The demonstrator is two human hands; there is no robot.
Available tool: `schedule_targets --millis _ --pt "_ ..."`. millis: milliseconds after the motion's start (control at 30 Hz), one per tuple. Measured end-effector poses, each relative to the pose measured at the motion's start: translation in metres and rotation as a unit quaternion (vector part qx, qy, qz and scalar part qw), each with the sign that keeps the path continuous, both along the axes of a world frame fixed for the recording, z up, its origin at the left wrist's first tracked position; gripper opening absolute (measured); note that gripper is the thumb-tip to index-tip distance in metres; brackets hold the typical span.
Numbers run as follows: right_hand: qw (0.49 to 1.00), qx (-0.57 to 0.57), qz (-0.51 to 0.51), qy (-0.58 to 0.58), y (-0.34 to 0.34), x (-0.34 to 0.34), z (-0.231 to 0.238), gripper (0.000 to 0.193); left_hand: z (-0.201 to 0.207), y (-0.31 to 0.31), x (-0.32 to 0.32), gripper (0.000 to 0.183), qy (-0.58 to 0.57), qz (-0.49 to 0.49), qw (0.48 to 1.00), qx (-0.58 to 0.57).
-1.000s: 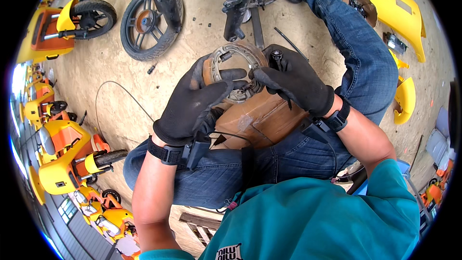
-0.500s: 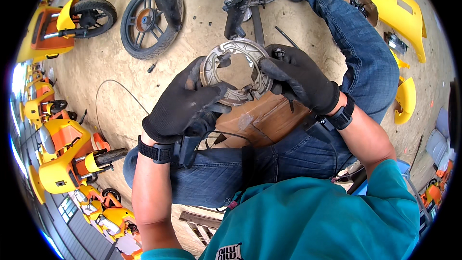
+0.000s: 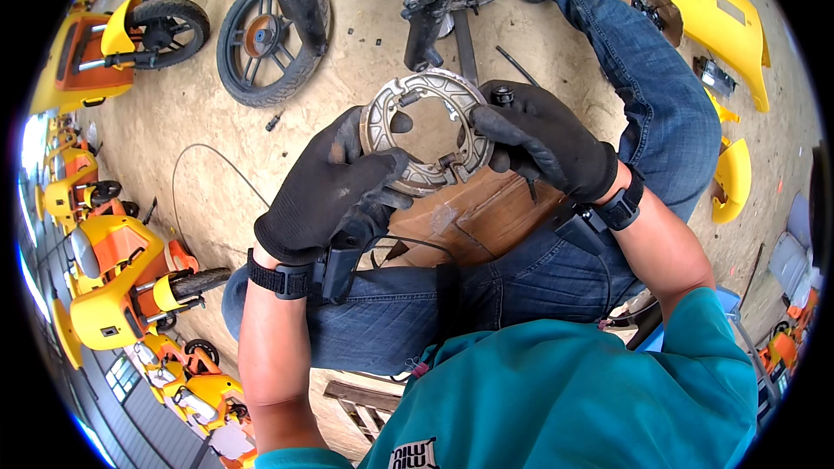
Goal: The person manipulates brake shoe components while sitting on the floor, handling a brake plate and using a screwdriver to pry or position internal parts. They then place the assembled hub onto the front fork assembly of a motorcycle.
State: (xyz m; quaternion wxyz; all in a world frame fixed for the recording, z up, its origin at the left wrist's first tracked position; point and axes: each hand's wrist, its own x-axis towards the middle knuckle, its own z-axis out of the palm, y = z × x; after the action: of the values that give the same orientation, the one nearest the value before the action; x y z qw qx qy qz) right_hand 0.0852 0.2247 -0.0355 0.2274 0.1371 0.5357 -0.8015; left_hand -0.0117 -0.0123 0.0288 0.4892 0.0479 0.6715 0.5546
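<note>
A ring-shaped pair of metal brake shoes point(image 3: 445, 83), joined by small springs, is held up in front of me. My left hand point(image 3: 334, 181), in a black glove, grips the ring's left side, its thumb over the near face and a fingertip showing through the opening. Closed round the opposite side is my gloved right hand point(image 3: 556, 141). A small dark round metal end point(image 3: 502, 96) pokes out above the right-hand fingers, and a thin dark rod shows below them; whether they are one piece I cannot tell. Under the ring lies a brown cardboard box point(image 3: 491, 224).
A loose wheel point(image 3: 234, 52) lies at the far left, beside black fork legs point(image 3: 424, 30). Yellow body panels point(image 3: 708, 13) are on the floor at right. Yellow-orange scooters point(image 3: 113, 282) line the left side. A thin cable point(image 3: 178, 178) curves across the floor.
The brake shoes have tipped slightly, so their face and springs show more fully. Both hands keep their grip, the left wrist shifting a little.
</note>
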Motion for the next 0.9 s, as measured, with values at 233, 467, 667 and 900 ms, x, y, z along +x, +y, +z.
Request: schedule_targets --millis 233,467,667,900 --pt "1.000 0.014 0.006 -0.011 0.001 -0.003 0.006 0.036 0.004 0.003 0.000 0.036 -0.019 0.012 1.000 -0.003" --pt "0.999 0.042 -0.006 -0.007 0.000 -0.002 0.008 0.039 0.011 0.006 0.002 0.032 -0.085 0.053 0.995 0.005" --pt "0.986 0.161 -0.023 0.019 -0.010 -0.003 0.012 0.039 0.008 0.012 0.004 0.025 -0.041 0.058 0.995 -0.073" --pt "0.965 0.244 -0.025 0.095 -0.017 0.001 -0.001 0.041 0.002 0.020 0.014 0.026 -0.009 0.085 0.991 -0.103"
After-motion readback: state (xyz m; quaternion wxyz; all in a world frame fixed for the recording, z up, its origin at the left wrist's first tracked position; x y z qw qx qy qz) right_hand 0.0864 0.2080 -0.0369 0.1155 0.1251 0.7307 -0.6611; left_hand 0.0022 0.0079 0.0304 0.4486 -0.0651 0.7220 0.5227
